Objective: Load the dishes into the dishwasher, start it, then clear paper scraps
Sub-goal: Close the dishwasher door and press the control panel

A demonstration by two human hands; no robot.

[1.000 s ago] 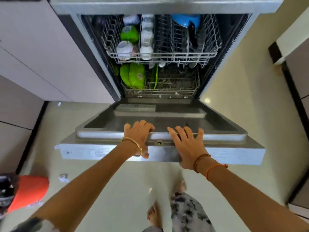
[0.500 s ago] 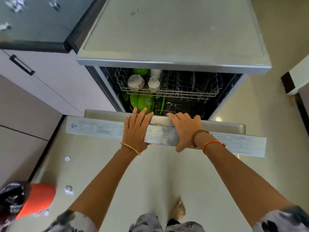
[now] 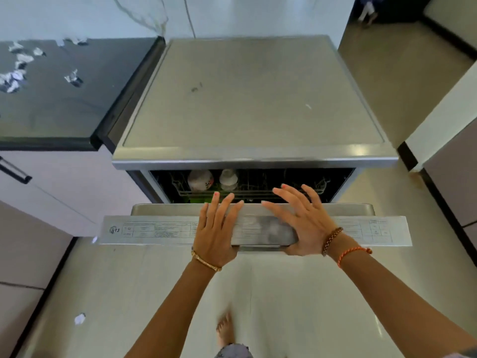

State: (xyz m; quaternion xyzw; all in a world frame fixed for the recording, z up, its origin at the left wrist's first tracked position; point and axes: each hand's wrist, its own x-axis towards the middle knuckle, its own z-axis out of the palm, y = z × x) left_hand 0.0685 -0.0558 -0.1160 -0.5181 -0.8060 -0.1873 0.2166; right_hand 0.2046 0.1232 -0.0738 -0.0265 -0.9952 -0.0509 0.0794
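The steel dishwasher (image 3: pixel 247 104) stands in front of me with its door (image 3: pixel 154 229) nearly upright, leaving a narrow gap. Through the gap I see the upper rack with a white patterned bowl (image 3: pixel 200 180), a clear glass (image 3: pixel 228 178) and a bit of green dish (image 3: pixel 197 200) below. My left hand (image 3: pixel 215 231) lies flat on the door's top edge, fingers spread. My right hand (image 3: pixel 299 220) presses the same edge, palm against the handle area, fingers apart and lifted. Neither hand grips anything.
Crumpled paper scraps (image 3: pixel 18 71) lie on the black counter (image 3: pixel 64 104) at the left. Another scrap (image 3: pixel 79 318) lies on the pale floor, and a small one (image 3: pixel 94 239) by the door's left corner. White cabinets stand left; a wall and cabinets stand right. My bare foot (image 3: pixel 225 329) is below.
The door has swung up from flat open to almost closed, pushed by both hands. The view has risen, so the dishwasher top and the counter with scraps now show.
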